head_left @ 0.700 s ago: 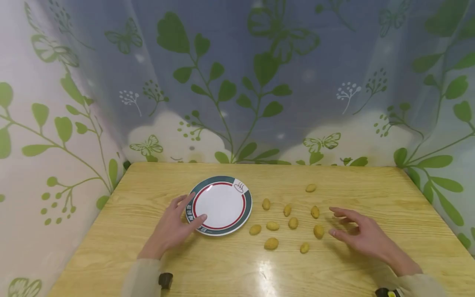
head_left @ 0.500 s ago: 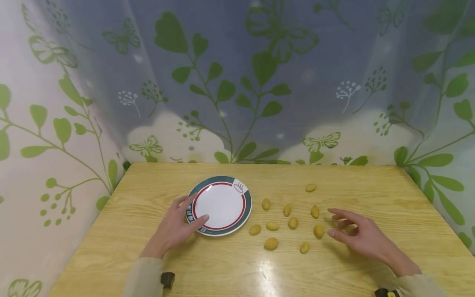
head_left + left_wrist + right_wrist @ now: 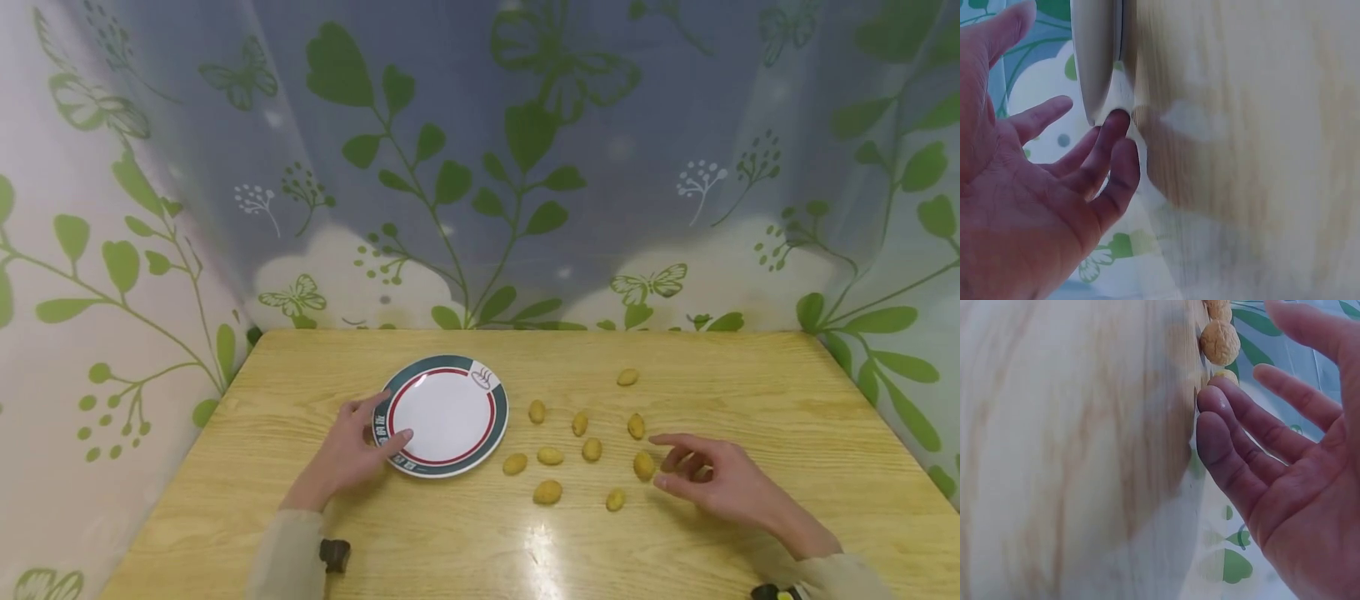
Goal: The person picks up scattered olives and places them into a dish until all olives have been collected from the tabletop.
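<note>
A white plate (image 3: 450,417) with a dark green rim and a red ring lies on the table, left of centre. My left hand (image 3: 354,450) is at its left edge, thumb and forefinger spread over the rim; in the left wrist view the fingers are loosely bent beside the plate (image 3: 1094,62). Several small yellow oval fruits with wrinkled skin are scattered to the right of the plate. My right hand (image 3: 723,483), thumb and fingers apart, is just right of one yellow fruit (image 3: 644,466). Ahead of its fingertips, the right wrist view shows a wrinkled fruit (image 3: 1219,342).
The wooden table (image 3: 450,542) ends at a back edge against a patterned curtain (image 3: 480,167) with green leaves and butterflies. More curtain hangs at the left and right. One fruit (image 3: 627,377) lies farther back than the others.
My right hand has moved left and slightly down, closer to the rightmost fruits, with its thumb and forefinger nearer together. My left hand has shifted only slightly at the plate's rim.
</note>
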The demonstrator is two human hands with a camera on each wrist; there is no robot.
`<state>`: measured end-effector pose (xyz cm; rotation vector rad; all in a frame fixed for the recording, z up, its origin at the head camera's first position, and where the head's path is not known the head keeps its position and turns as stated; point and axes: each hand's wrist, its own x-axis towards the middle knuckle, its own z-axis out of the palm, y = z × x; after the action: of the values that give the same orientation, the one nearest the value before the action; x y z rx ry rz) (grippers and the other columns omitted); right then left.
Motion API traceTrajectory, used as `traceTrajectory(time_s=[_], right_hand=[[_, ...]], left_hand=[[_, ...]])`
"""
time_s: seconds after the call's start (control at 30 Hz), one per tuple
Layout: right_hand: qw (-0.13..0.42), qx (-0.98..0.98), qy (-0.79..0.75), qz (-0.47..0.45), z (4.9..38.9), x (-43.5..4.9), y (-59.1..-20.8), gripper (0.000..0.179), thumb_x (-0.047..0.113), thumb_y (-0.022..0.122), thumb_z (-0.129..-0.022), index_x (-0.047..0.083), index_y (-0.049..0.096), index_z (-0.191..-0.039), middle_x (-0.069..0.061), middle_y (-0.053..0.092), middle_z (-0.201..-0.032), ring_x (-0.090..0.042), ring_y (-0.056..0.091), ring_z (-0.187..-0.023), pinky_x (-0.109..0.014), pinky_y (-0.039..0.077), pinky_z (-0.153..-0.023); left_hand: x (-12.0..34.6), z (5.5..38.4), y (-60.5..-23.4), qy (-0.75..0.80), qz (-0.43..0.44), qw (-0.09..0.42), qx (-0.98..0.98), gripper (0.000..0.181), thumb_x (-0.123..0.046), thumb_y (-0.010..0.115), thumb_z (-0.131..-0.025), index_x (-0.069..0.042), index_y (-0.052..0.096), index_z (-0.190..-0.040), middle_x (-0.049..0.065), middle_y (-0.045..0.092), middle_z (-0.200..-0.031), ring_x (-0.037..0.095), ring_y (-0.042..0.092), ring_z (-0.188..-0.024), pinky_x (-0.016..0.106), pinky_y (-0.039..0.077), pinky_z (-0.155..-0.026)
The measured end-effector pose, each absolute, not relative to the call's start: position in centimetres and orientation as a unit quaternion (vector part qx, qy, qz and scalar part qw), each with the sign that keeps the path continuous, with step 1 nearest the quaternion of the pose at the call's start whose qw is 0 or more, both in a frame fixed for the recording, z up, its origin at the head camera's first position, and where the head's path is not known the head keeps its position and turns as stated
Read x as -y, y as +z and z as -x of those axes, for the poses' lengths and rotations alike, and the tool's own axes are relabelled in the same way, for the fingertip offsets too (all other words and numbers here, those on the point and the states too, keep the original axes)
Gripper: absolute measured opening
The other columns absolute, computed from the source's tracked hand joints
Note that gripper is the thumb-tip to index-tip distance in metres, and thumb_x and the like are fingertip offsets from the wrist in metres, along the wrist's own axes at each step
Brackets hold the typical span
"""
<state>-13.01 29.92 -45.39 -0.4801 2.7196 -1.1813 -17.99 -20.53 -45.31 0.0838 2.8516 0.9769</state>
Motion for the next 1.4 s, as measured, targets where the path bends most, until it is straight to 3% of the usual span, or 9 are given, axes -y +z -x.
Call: traceTrajectory(time_s=[0.07,0.13,0.27,0.7,0.87,1.13,1.4], right_hand=[[0.077,-0.900,-0.396,0.164,13.1,-29.9,-45.5,0.047,0.028,0.073,-0.096,0.007,0.063,-0.137,-0.001,0.070,-0.098,0.000,0.064,-0.080,-0.023,0.054,-0.065],[0.080,-0.899,-0.396,0.171,13.1,-30.0,-45.5,0.047,0.028,0.073,-0.096,0.007,0.062,-0.137,0.000,0.069,-0.098,0.001,0.064,-0.079,-0.023,0.053,-0.065],[0.078,-0.895,-0.399,0.183,13.1,-29.9,-45.7,0.046,0.026,0.073,-0.096,0.005,0.063,-0.136,0.000,0.070,-0.098,0.000,0.063,-0.078,-0.023,0.053,-0.064],[0.064,-0.894,-0.398,0.196,13.5,-29.5,-45.9,0.043,0.022,0.076,-0.093,0.005,0.066,-0.131,0.003,0.069,-0.095,0.001,0.061,-0.074,-0.023,0.050,-0.058],[0.053,-0.893,-0.394,0.213,13.6,-29.5,-46.1,0.040,0.019,0.077,-0.092,0.004,0.067,-0.128,0.004,0.068,-0.092,0.003,0.058,-0.071,-0.022,0.048,-0.054],[0.060,-0.893,-0.395,0.209,13.9,-29.4,-46.4,0.039,0.018,0.078,-0.091,0.005,0.069,-0.127,0.005,0.068,-0.090,0.002,0.058,-0.069,-0.021,0.046,-0.054],[0.067,-0.891,-0.399,0.206,14.1,-29.2,-46.4,0.035,0.019,0.078,-0.091,0.007,0.071,-0.124,0.004,0.069,-0.089,0.001,0.057,-0.067,-0.022,0.046,-0.055]], left_hand=[[20.7,18.2,-45.3,0.324,-0.029,0.064,-0.944,0.084,-0.058,0.069,-0.091,-0.014,0.040,-0.157,0.026,0.043,-0.144,0.033,0.057,-0.111,0.047,0.051,-0.097],[20.8,18.4,-45.3,0.320,-0.029,0.067,-0.945,0.083,-0.056,0.070,-0.091,-0.014,0.041,-0.156,0.023,0.048,-0.137,0.025,0.056,-0.098,0.037,0.049,-0.083],[20.9,18.7,-45.3,0.321,-0.030,0.075,-0.944,0.079,-0.051,0.072,-0.092,-0.013,0.043,-0.154,0.021,0.051,-0.133,0.021,0.053,-0.089,0.030,0.044,-0.073],[21.3,19.5,-46.0,0.322,-0.027,0.097,-0.942,0.074,-0.046,0.075,-0.090,-0.016,0.048,-0.152,0.021,0.053,-0.140,0.028,0.054,-0.104,0.038,0.046,-0.086],[21.4,19.5,-46.1,0.339,-0.024,0.103,-0.935,0.074,-0.038,0.078,-0.088,-0.014,0.048,-0.152,0.023,0.050,-0.145,0.031,0.054,-0.112,0.045,0.048,-0.097],[21.4,19.6,-46.1,0.354,-0.014,0.118,-0.928,0.074,-0.032,0.080,-0.087,-0.016,0.048,-0.152,0.020,0.051,-0.142,0.030,0.052,-0.113,0.040,0.047,-0.092],[22.1,20.3,-46.9,0.400,-0.022,0.140,-0.905,0.077,-0.033,0.082,-0.086,-0.018,0.045,-0.152,0.013,0.056,-0.131,0.024,0.055,-0.103,0.031,0.044,-0.082]])
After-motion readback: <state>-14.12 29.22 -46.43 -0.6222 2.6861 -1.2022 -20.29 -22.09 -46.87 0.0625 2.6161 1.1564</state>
